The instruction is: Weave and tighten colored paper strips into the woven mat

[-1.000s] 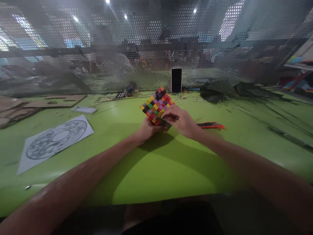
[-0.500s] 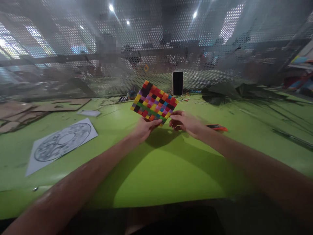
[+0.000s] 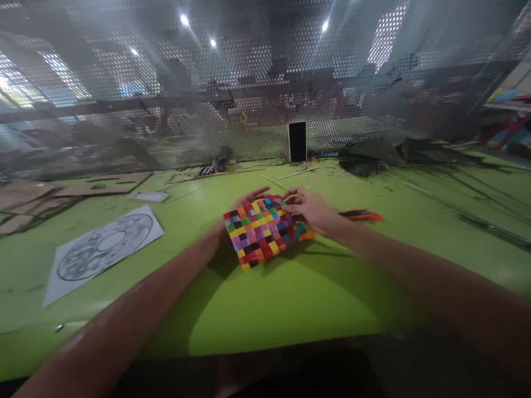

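A small woven mat of many-coloured strips, in a checkered pattern, is held tilted above the green table in front of me. My left hand is behind it, mostly hidden, with fingers showing past its top edge and the mat resting against it. With bent fingers, my right hand grips the mat's upper right edge. Loose strip ends, blue and orange, stick out at the right below that hand. Past my right wrist lies a bundle of dark and orange-red strips.
The green table bears a sheet with a printed ring pattern at left, cut cardboard and a small white piece behind it. A dark-screened tablet stands before the perforated metal screen. Dark leaves lie at right.
The mat has come down and been turned over, showing loose strip ends at the right. My left hand has gone from its lower edge to behind it; my right hand now grips its upper right.
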Motion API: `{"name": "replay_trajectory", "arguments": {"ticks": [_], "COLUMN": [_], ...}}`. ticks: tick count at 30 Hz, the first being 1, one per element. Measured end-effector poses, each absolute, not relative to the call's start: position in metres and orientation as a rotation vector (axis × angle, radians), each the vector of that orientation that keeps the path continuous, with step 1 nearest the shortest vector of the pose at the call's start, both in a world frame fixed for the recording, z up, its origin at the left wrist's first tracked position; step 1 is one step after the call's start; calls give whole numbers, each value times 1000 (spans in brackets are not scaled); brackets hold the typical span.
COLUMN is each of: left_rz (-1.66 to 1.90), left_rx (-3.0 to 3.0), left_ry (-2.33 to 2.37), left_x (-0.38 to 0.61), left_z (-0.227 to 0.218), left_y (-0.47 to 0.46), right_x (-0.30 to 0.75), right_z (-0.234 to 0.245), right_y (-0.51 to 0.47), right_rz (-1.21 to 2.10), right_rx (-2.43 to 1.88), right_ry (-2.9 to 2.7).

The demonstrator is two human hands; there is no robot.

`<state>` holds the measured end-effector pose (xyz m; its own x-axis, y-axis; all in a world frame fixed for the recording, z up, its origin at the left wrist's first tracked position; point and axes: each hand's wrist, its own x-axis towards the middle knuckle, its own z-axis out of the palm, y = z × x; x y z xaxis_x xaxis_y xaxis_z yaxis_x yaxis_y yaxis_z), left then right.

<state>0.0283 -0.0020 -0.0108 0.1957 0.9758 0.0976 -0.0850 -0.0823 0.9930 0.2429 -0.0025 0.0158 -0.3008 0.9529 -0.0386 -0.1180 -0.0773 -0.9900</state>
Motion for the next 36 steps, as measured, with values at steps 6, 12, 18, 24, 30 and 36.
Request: {"name": "replay_trajectory", "arguments": {"ticks": [6,12,18,24,30,36], "left_rz": [1106,1109,1169,1125,1105,899], "left_rx": [920,1176,1372,1437,1496,1786], "left_ry": [963,965,1017,1020,1001,961], "left_x": [18,18,20,22,23,17], "left_z": [-2,6,9,15,11,24], "left_y": [12,10,7,2,4,6], "right_x": [247,250,259,266,271,268], "right_z": [16,14,21,15,15,16], "right_y": [7,11,13,25,29,24], "right_rz": [1313,1160,927,996,784,612], "right_rx": [-1106,-1114,-1010,-989,-982,-994], "right_ry": [-1248,-1327,-1594,-1651,-1888,-1941]}}
